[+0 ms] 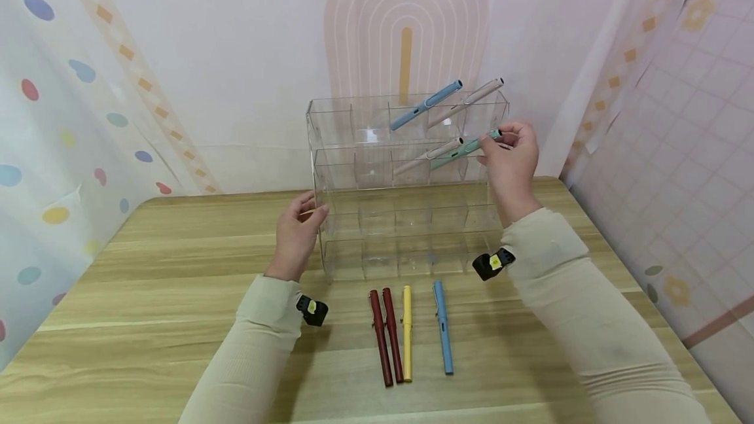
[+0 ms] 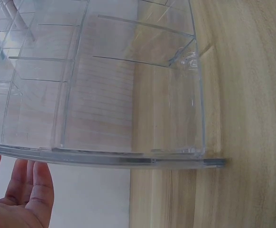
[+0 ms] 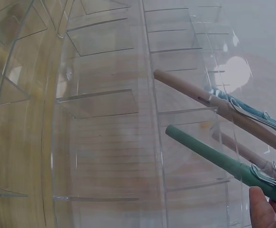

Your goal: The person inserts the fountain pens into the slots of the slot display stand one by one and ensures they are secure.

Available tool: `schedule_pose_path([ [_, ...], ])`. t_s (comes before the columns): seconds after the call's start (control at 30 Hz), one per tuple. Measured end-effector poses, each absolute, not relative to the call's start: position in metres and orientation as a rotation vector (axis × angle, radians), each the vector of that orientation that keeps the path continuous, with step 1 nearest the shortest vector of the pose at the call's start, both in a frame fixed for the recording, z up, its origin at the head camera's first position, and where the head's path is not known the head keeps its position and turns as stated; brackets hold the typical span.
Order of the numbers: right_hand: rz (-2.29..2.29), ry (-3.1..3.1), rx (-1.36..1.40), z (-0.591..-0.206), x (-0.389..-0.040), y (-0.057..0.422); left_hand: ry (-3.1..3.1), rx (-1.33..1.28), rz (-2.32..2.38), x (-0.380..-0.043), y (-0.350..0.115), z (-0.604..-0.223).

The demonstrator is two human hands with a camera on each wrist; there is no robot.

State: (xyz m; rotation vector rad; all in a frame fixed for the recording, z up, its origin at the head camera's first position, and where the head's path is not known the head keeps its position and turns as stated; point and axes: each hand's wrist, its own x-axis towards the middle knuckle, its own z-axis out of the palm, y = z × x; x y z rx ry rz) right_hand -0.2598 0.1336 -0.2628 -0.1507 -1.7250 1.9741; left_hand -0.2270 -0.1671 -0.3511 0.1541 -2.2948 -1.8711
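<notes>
A clear acrylic pen rack (image 1: 377, 234) with several divided tiers stands on the table. My left hand (image 1: 297, 234) grips the rack's left side panel (image 2: 105, 159), a fingertip on one side and other fingers (image 2: 41, 190) on the other. At the rack's right, my right hand (image 1: 512, 162) pinches a green pen (image 1: 462, 151) near its clip end. The pen slants, its lower end at a second-tier compartment. Beside it leans a pale pink pen (image 1: 429, 156). In the top tier lean a blue pen (image 1: 427, 105) and another pale pink pen (image 1: 465, 103).
In front of the rack, two dark red pens (image 1: 379, 339), a yellow pen (image 1: 407, 332) and a blue pen (image 1: 443, 327) lie on the wooden table (image 1: 177, 319). A patterned curtain (image 1: 235, 70) hangs behind. The rack's lower two tiers hold no pens.
</notes>
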Motion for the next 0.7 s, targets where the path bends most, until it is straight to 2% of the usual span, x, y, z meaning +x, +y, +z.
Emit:
schedule_pose_path([
  [0.7, 1.882, -1.817, -0.178, -0.2712, -0.2603, 0.1353, -2.285, 0.164, -1.862, -0.2273, -0.1684, -0.3507],
])
